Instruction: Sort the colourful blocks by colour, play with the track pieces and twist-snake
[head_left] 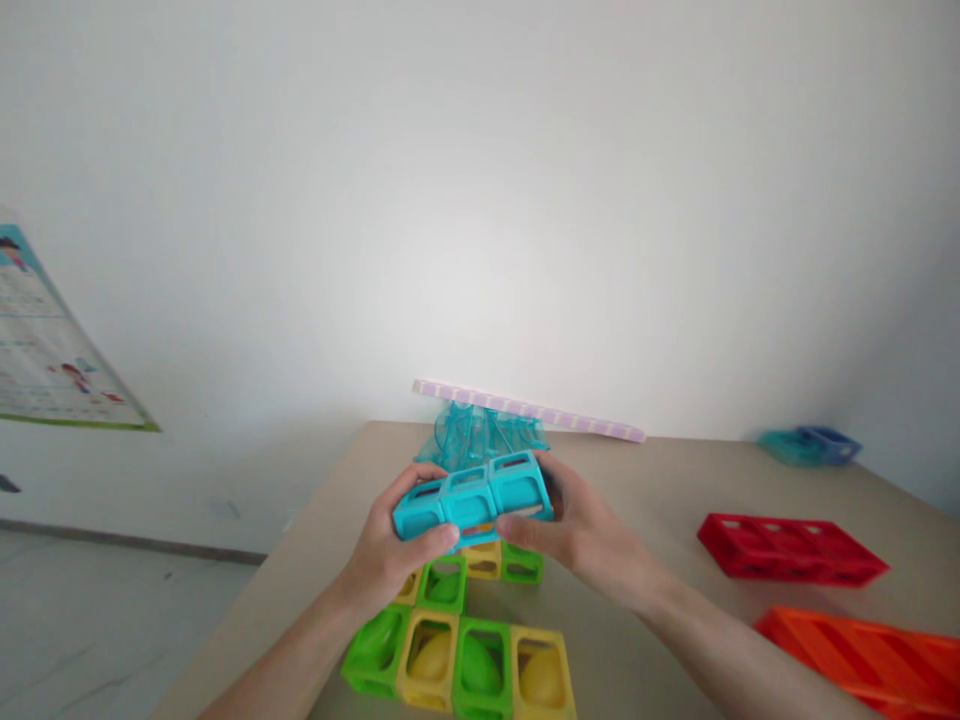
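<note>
Both hands grip a cyan row of square frame blocks (472, 495) above a tan table (660, 500). My left hand (394, 550) wraps its left end, thumb on top. My right hand (570, 525) clasps the right end, fingers curled under it. Just below lies a flat layout of green and yellow frame blocks (457, 650). Behind the cyan row stands a clear teal ramp piece (480, 435) under a long pale purple strip (525, 408).
A red frame piece (787, 550) lies to the right, with an orange one (870, 655) nearer me. A small teal and blue piece (810, 446) sits at the far right corner. A poster (45, 350) hangs on the left wall. The table's left edge drops to grey floor.
</note>
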